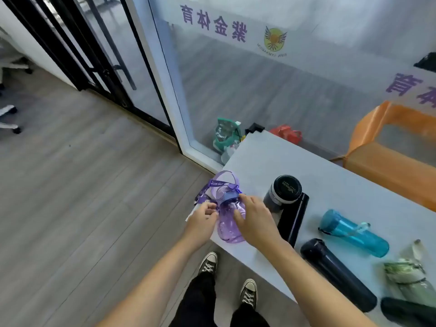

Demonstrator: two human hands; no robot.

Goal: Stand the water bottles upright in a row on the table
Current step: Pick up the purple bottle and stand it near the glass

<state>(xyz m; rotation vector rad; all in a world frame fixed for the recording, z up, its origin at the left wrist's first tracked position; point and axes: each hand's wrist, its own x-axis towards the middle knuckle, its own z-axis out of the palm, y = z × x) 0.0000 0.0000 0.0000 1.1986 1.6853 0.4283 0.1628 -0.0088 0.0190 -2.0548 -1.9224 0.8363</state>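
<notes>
A clear purple bottle (227, 223) with a purple strap (213, 185) stands at the table's near left corner. My right hand (256, 220) grips its body and my left hand (201, 219) pinches the strap at its side. Beside it a grey bottle with a black lid (284, 192) stands upright. Lying flat on the white table (259, 156) are a slim black bottle (293, 220), a teal bottle (354, 232), a dark navy bottle (337, 274), a pale green bottle (410, 277) and a dark green one (408, 312).
An orange bag (387, 161) rests at the table's far right. A green bag (226, 135) and a red bag (286, 133) sit on the floor behind the table by a glass wall. My shoes (249, 295) stand on grey wood floor. Office chair bases (9, 114) are at far left.
</notes>
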